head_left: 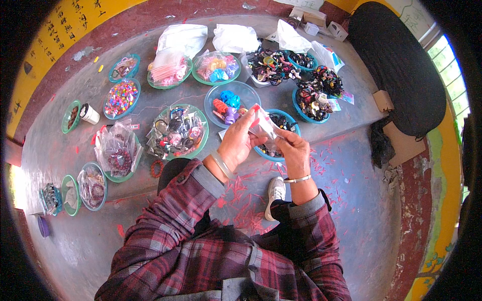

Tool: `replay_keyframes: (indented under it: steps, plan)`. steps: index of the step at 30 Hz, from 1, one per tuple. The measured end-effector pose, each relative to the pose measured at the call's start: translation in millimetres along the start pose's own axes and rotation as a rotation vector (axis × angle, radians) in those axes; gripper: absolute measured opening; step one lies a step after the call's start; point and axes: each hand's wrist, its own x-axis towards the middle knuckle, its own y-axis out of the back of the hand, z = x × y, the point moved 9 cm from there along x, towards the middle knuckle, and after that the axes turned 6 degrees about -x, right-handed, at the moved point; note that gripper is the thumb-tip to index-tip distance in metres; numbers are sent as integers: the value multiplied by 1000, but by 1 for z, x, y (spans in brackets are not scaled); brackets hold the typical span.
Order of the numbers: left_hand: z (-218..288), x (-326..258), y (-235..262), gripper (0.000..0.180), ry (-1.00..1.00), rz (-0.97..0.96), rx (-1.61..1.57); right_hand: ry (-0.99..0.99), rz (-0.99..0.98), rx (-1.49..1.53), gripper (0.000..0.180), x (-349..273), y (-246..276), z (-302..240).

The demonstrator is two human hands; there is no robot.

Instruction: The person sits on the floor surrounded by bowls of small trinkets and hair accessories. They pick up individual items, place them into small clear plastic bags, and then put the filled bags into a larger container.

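Note:
Between my hands is a small clear plastic bag (263, 123) with a red edge. My left hand (236, 141) closes on its upper left part, thumb and fingers pressed together. The fingers of my right hand (293, 146) pinch its right side. What lies inside the bag, if anything, is too small to make out. Just beyond the bag stands a clear blue basin (208, 100) with bundled orange, blue and purple hair ties (230, 106). Partly hidden behind my right hand is a blue basin (296, 125) of dark hair accessories.
Several more basins hold beads (122, 98), bagged accessories (178, 131), pink packets (168, 71) and dark hair ties (273, 65). White plastic bags (236, 38) lie behind them. Red scraps (246, 195) litter the floor by my shoe (275, 196). A black covered object (396, 65) stands at right.

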Motion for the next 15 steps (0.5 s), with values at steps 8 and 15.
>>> replay_keyframes:
  steps: [8, 15]
  plan:
    - [31, 9, 9, 34, -132, -46, -60, -89, 2, 7, 14, 5, 3, 14]
    - [67, 25, 60, 27, -283, 155, 11, -79, 60, -1, 15, 12, 22, 16]
